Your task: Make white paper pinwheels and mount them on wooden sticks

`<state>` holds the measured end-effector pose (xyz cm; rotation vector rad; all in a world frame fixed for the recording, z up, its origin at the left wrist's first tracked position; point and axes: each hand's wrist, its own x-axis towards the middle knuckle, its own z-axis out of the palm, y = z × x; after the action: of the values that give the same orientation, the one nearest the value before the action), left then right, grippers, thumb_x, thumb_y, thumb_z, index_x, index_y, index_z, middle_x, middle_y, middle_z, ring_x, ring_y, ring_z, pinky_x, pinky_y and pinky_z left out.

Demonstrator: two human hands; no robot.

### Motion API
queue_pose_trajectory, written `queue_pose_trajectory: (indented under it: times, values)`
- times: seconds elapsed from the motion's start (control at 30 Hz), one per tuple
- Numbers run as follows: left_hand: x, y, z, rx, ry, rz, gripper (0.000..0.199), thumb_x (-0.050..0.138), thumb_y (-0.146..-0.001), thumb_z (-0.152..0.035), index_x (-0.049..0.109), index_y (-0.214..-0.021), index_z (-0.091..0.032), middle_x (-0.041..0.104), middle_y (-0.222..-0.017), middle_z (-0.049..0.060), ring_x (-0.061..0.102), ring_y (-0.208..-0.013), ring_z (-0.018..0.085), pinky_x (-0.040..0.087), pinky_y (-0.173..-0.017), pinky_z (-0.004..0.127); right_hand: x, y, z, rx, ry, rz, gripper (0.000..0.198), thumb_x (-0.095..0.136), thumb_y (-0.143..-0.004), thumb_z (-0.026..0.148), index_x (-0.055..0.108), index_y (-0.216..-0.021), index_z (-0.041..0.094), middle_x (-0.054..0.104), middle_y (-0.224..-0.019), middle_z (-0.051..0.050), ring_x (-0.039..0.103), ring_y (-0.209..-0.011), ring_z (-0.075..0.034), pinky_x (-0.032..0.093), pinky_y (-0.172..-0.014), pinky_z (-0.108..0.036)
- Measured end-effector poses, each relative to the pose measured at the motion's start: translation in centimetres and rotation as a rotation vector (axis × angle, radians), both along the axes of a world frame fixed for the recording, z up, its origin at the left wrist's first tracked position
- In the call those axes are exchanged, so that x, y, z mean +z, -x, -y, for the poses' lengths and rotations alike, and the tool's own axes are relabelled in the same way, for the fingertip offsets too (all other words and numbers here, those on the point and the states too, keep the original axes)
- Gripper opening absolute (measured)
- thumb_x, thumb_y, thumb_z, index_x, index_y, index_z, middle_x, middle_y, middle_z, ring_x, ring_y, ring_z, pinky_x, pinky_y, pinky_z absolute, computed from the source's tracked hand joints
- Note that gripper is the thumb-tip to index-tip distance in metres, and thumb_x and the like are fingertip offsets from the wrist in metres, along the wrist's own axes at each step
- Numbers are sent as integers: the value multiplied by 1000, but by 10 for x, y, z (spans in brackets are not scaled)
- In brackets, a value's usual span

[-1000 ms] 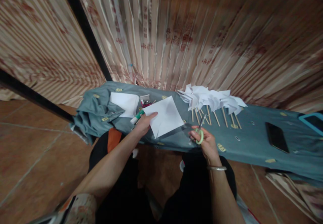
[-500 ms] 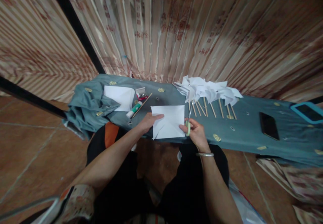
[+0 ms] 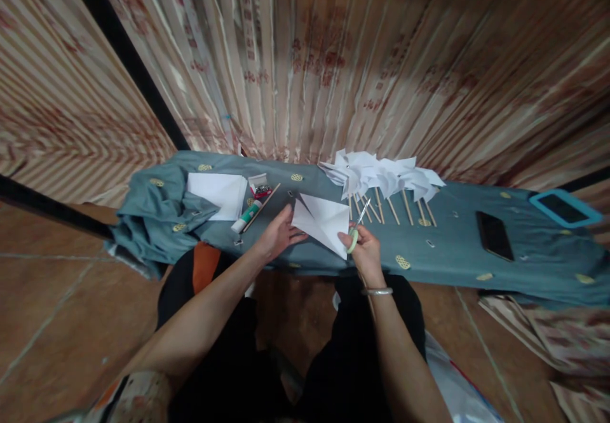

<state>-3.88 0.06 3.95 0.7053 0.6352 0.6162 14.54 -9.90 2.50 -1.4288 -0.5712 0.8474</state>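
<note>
My right hand (image 3: 366, 251) grips scissors (image 3: 353, 240) with pale green handles, their metal blades pointing up and away. Its thumb also presses on the right edge of a square white paper sheet (image 3: 326, 223). A slit runs in from the sheet's upper left corner, and creases show on it. At the sheet's left edge is my left hand (image 3: 277, 234), thumb and fingers apart, touching or nearly touching the paper. Beyond the scissors lie several white paper pinwheels (image 3: 381, 172) on wooden sticks, bunched together.
Left on the grey-green cloth (image 3: 452, 264) lie a paper stack (image 3: 216, 191), a small open box (image 3: 260, 185) of metal pieces, a glue stick (image 3: 246, 215) and a loose stick (image 3: 262, 206). At right are a dark phone (image 3: 494, 235) and a blue-framed device (image 3: 565, 208). A curtain hangs behind.
The sheet has turned, bringing its slit from the lower left to the upper left. My left thumb has come off the sheet's face. The right hand still holds the scissors.
</note>
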Motion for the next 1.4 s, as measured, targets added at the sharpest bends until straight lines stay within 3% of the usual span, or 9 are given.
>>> queue_pose_trajectory:
  times: [0.1,0.23,0.43,0.7,0.87,1.2,1.4]
  values:
    - [-3,-4,8,7,1,-35,56,74,-63,-61,68,-98,-17,72,-101,12,66,-101,26,51,-90,42,-3,3,-4,-46,-10,3,57,84,-46,47,59,-90,21,66,-64,5,60,-58,-15,47,-59,-28]
    - [-6,-13,22,18,-56,-95,45,87,-52,-42,69,-81,-13,73,-89,11,68,-88,23,54,-84,37,-6,13,-8,-41,-10,18,53,82,-52,46,58,-92,21,67,-65,4,59,-58,-15,47,-58,-27]
    - [-12,-24,26,252,-50,-134,41,86,-47,-20,68,-83,-16,75,-88,6,69,-81,21,56,-78,36,-7,29,-15,29,-23,-6,54,80,-53,49,59,-95,22,71,-69,3,62,-60,-17,51,-63,-31]
    - [-21,-24,9,428,-242,-260,39,84,-48,-20,69,-84,-14,74,-87,6,68,-78,21,54,-78,35,-2,42,-22,119,-73,-82,49,82,-55,47,63,-92,21,73,-78,0,66,-73,-19,53,-71,-32]
    - [-13,-15,-10,494,-339,-330,35,83,-51,-24,69,-82,-15,74,-86,6,68,-86,23,53,-82,34,3,47,-18,181,-25,-82,49,80,-57,56,64,-86,20,67,-65,0,59,-59,-15,49,-59,-28]
    - [-5,0,-32,672,-338,-351,41,84,-53,-23,67,-89,-14,74,-97,10,69,-90,24,54,-81,33,9,52,4,722,122,20,46,68,-73,62,65,-87,18,68,-69,-2,58,-59,-13,43,-55,-24]
    - [-2,-2,-30,642,-383,-376,34,83,-54,-19,69,-84,-16,74,-87,7,68,-94,25,54,-82,32,10,57,4,812,138,22,48,65,-74,64,64,-83,17,68,-67,-1,57,-57,-11,41,-54,-22]
